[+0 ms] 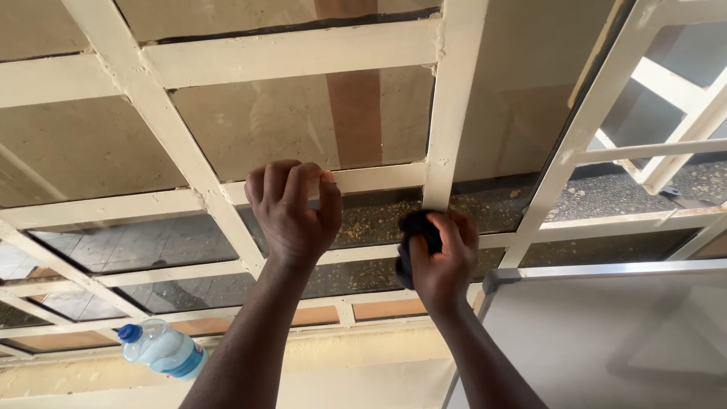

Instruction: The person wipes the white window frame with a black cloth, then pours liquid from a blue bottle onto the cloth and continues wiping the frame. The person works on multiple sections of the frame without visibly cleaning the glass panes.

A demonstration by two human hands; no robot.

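Against glass, right hand [443, 257] fingers clutch dark cloth [415, 231] (crumpled); left hand [291, 208] fingers grip cream bar [363, 179].

The dark cloth [415, 236] is mostly buried inside the right hand [443, 261], so only a bunched edge left of the fingers shows. The left hand [294, 208] covers the white bar it grips, and its fingertips curl out of sight behind that bar. Both forearms run off the bottom edge. Below the left hand, the plastic bottle [163, 348] has its base hidden behind the forearm.
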